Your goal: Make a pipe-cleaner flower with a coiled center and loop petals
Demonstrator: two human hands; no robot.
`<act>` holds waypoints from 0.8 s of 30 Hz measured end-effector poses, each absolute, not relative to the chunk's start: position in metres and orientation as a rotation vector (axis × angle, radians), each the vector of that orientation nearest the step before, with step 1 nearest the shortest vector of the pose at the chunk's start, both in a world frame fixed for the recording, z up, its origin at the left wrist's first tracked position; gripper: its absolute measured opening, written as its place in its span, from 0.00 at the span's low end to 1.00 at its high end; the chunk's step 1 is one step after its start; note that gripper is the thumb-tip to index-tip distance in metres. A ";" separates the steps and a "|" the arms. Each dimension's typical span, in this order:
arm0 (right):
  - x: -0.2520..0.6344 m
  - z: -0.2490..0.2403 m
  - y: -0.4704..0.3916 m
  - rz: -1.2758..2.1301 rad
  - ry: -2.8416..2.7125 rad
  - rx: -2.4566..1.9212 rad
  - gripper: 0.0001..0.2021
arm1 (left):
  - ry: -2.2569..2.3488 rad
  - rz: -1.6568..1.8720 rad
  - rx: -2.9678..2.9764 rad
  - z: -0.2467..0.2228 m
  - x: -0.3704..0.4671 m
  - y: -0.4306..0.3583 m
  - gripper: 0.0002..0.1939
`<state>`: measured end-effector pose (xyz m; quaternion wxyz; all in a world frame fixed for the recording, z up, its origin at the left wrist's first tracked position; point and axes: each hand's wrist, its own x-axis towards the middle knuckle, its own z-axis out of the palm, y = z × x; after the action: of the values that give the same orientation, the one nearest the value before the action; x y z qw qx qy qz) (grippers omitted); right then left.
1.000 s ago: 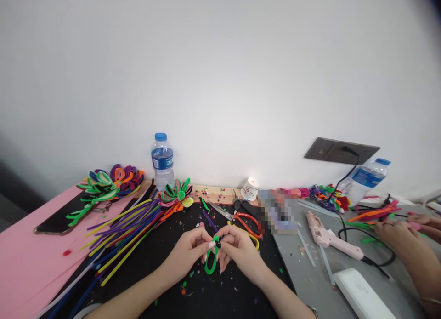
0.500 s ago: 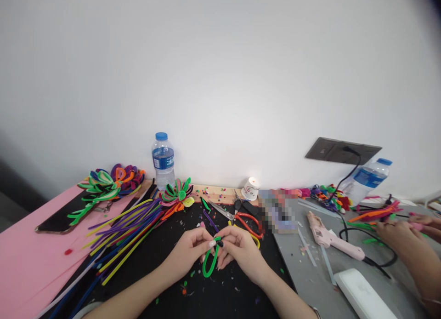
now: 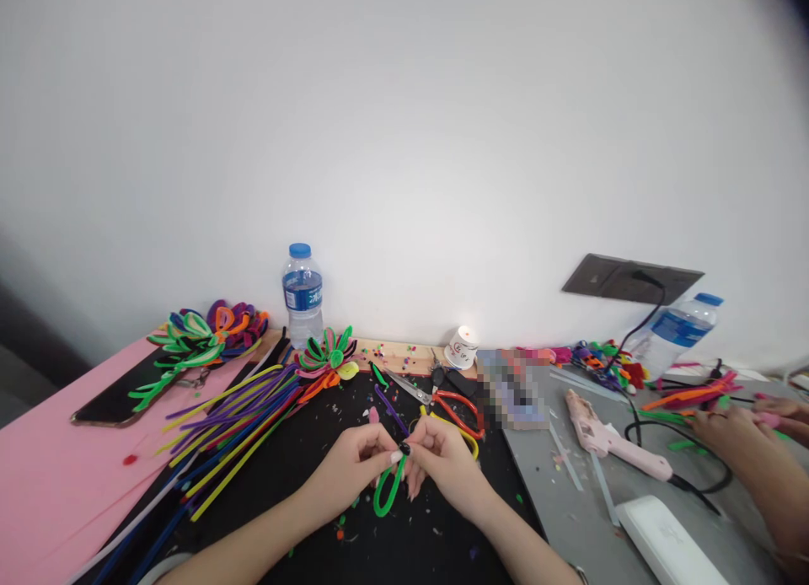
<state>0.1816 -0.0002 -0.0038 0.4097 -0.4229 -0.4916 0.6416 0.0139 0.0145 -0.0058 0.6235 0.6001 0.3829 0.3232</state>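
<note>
A green pipe cleaner (image 3: 384, 511) is bent into a loop that hangs below my fingertips, over the black mat. My left hand (image 3: 357, 463) pinches its upper ends from the left. From the other side my right hand (image 3: 439, 458) closes thumb and finger on the same spot, so both thumbs meet there. The very ends of the pipe cleaner are hidden by the fingers. Just beyond my hands lie orange-handled scissors (image 3: 458, 406), and a purple pipe cleaner piece (image 3: 390, 408) rests near them.
Left of my hands are loose pipe cleaners (image 3: 233, 433), pipe-cleaner flowers (image 3: 325, 357) and a phone (image 3: 114, 391). A water bottle (image 3: 303, 294) and an upturned paper cup (image 3: 462, 347) stand near the wall. To the right lie a glue gun (image 3: 616, 446), a white case (image 3: 670, 539) and another person's hands (image 3: 736, 437).
My fingers have shifted slightly on the green pipe cleaner's ends, and the thumbs now press closer together. The loop has tilted a little. The whole view has moved slightly.
</note>
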 end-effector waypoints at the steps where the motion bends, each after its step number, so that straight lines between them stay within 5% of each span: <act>1: 0.181 -0.004 0.000 1.603 -1.242 -1.065 0.14 | 0.886 0.748 1.381 -0.005 0.014 0.014 0.11; 24: 0.180 -0.004 -0.004 1.361 -1.445 -1.189 0.12 | 0.949 0.770 1.415 -0.011 0.016 0.013 0.09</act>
<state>0.1798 -0.0041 -0.0036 0.4018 -0.4706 -0.5719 0.5386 0.0163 0.0129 -0.0111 0.5938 0.6090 0.4085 0.3313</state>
